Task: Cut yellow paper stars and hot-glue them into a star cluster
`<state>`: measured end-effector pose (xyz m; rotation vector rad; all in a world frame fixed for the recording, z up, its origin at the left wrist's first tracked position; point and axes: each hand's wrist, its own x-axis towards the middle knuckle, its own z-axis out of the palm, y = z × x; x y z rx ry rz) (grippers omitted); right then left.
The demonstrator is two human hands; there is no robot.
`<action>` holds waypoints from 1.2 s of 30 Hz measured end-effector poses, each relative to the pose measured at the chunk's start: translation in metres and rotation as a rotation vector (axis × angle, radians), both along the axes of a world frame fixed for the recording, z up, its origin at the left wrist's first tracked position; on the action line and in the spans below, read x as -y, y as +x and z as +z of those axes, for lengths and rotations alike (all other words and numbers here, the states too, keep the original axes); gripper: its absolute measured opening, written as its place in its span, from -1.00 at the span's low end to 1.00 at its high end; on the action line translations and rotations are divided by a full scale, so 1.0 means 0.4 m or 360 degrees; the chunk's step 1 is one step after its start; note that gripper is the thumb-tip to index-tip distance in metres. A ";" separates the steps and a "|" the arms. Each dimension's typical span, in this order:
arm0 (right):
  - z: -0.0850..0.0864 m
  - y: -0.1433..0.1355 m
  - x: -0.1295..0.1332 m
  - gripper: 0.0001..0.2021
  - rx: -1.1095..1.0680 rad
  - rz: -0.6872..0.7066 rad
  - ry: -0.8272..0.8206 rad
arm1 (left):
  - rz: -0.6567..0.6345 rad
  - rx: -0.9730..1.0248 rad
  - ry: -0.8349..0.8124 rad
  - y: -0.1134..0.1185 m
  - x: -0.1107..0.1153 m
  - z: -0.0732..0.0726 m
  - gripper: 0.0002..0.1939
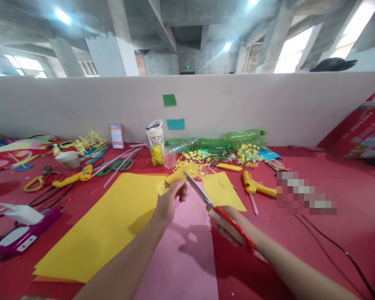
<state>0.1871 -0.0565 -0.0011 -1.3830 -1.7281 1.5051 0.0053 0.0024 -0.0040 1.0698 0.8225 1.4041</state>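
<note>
My left hand (170, 198) pinches a piece of yellow paper (171, 181) with a star-shaped hole in it. In my right hand (226, 225) is a pair of scissors (203, 192) with red handles, its blades pointing up and left to the paper's right edge. Beneath both hands lies a pink sheet (187, 258). Large yellow sheets (103, 225) are stacked to the left, and a smaller yellow sheet (223, 189) rests just beyond the scissors. Behind the held paper sits a heap of small yellow stars (198, 158).
Green plastic bottles (246, 135) lie along the white partition (81, 104). Yellow glue guns (259, 188) (73, 177) flank the work area. A purple power strip (28, 235), a paper cup (68, 159) and green-handled scissors (121, 164) are on the left. A black cable (334, 241) crosses the right side.
</note>
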 end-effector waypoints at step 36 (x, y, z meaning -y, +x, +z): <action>0.005 0.017 -0.003 -0.52 -0.0041 0.0019 -0.0056 | -0.0019 -0.0130 0.0056 -0.020 -0.023 0.012 -0.78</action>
